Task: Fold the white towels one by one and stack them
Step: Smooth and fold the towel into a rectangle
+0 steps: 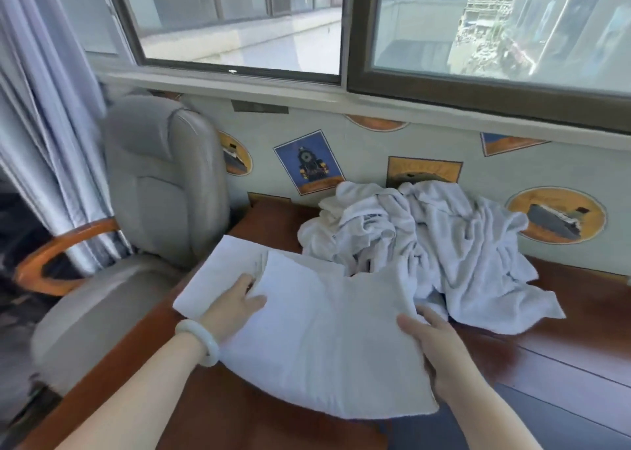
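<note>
Operator: Status, head view. Where is the work item?

Technician: One white towel [327, 330] lies partly folded on the surface [239, 422], directly in front of the person. Its left portion overlaps a folded towel [218, 272] at the left end of the surface.

Operator: State of each grip?

Technician: Left grip [235, 308]: thumb on top of the towel's left edge, fingers tucked beneath it, pinching that edge. Right grip [433, 340]: thumb on top of the right edge, fingers underneath, likewise pinching the towel. Holding opposite edges probably serves to keep the cloth taut and its layers aligned.

Operator: Remaining stock?

Technician: A pile [426, 231] of crumpled white towels sits at the back of the surface, against the wall, and meets the far edge of the held towel. Judged from this, most of the task is outstanding.

Operator: Purpose of the folded towel at left?

Technician: Likely the stack base, kept to one side so finished and unfinished items do not mix. The next move would call for squaring the held towel over it. Caution: a loose corner of the pile lies just beside the right grip and could be dragged along.
</note>
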The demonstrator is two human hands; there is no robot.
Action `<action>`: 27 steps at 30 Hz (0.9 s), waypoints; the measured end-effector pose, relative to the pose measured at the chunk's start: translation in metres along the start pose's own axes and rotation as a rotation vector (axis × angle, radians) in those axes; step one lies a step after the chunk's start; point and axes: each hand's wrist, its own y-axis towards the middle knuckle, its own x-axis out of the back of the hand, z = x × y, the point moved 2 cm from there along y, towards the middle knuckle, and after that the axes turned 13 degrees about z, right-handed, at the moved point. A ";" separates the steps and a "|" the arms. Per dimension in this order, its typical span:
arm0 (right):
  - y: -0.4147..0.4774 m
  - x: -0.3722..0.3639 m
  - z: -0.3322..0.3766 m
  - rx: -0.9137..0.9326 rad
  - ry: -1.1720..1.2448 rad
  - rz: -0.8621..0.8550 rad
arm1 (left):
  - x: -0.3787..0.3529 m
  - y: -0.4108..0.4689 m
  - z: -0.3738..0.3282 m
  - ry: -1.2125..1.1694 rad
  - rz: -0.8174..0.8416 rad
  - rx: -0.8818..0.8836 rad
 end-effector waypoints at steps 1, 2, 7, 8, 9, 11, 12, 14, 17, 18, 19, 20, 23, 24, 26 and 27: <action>0.015 -0.017 0.005 0.003 0.022 0.027 | 0.023 0.009 0.004 0.061 -0.031 -0.005; 0.031 -0.034 0.009 0.008 0.041 0.050 | 0.047 0.020 0.008 0.093 -0.053 -0.012; 0.102 -0.088 0.011 0.073 0.005 0.032 | 0.126 0.079 0.031 0.157 -0.126 0.000; 0.115 -0.092 0.004 0.058 -0.039 0.021 | 0.129 0.089 0.040 0.173 -0.124 0.055; 0.126 -0.096 -0.006 0.014 -0.093 0.021 | 0.129 0.100 0.053 0.196 -0.092 0.130; 0.144 -0.098 -0.030 -0.140 -0.147 0.047 | 0.118 0.116 0.081 0.269 0.019 0.294; 0.149 -0.097 -0.043 -0.214 -0.150 0.063 | 0.111 0.120 0.091 0.312 0.048 0.351; 0.154 -0.093 -0.059 -0.291 -0.149 0.075 | 0.101 0.127 0.102 0.378 -0.015 0.400; 0.154 -0.086 -0.064 -0.308 -0.110 0.080 | 0.091 0.133 0.092 0.520 -0.189 0.357; 0.153 -0.084 -0.064 -0.311 -0.094 0.088 | 0.086 0.133 0.084 0.533 -0.224 0.304; 0.150 -0.081 -0.061 -0.312 -0.081 0.097 | 0.077 0.135 0.076 0.529 -0.240 0.237; 0.145 -0.078 -0.059 -0.308 -0.076 0.105 | 0.066 0.136 0.067 0.514 -0.235 0.171; 0.128 -0.071 -0.051 -0.295 -0.069 0.099 | 0.023 0.136 0.034 0.459 -0.142 0.010; 0.121 -0.069 -0.049 -0.296 -0.056 0.092 | 0.006 0.134 0.024 0.456 -0.106 -0.027; 0.109 -0.064 -0.046 -0.304 -0.028 0.085 | -0.032 0.126 0.008 0.471 -0.052 -0.101; 0.104 -0.060 -0.044 -0.308 -0.015 0.080 | -0.052 0.121 0.001 0.485 -0.031 -0.136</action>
